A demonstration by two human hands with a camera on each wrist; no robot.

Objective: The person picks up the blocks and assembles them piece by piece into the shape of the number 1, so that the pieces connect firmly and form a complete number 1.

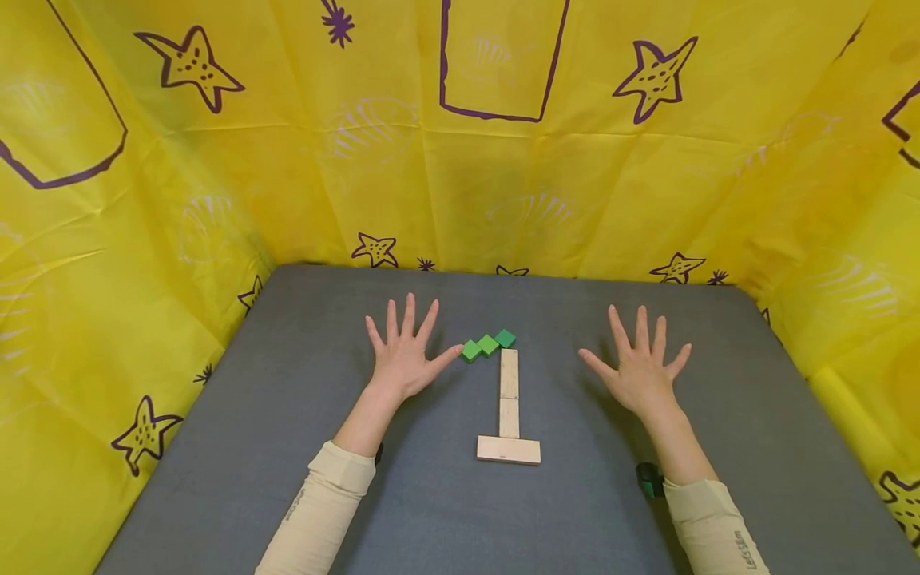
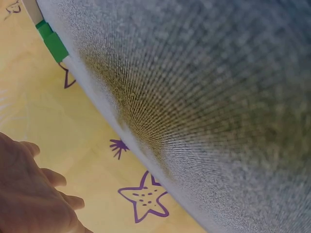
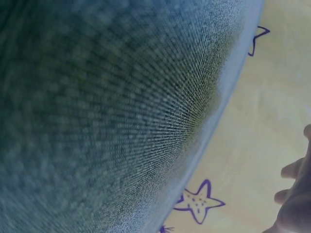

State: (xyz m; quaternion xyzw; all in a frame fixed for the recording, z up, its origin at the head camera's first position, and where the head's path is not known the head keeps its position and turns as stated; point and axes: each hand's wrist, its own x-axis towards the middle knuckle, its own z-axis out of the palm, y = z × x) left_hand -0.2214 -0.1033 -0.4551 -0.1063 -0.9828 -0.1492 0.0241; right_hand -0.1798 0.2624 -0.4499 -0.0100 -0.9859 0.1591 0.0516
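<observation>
My left hand (image 1: 404, 361) is spread palm down over the table, all fingers straight, its thumb tip right at the lightest of three green cubes (image 1: 487, 345). On the other side my right hand (image 1: 642, 375) is spread the same way and holds nothing. Between the hands, two pale wooden blocks (image 1: 509, 394) lie end to end in a line, and a third wooden block (image 1: 508, 450) lies crosswise at their near end. The cubes run in a diagonal row from the line's far end toward the left hand. Green cubes (image 2: 52, 42) also show in the left wrist view.
A dark grey cloth covers the table (image 1: 237, 447). Yellow curtains (image 1: 489, 176) with purple starfish drawings stand round its back and both sides. A dark wrist strap (image 1: 650, 479) sits at the right sleeve.
</observation>
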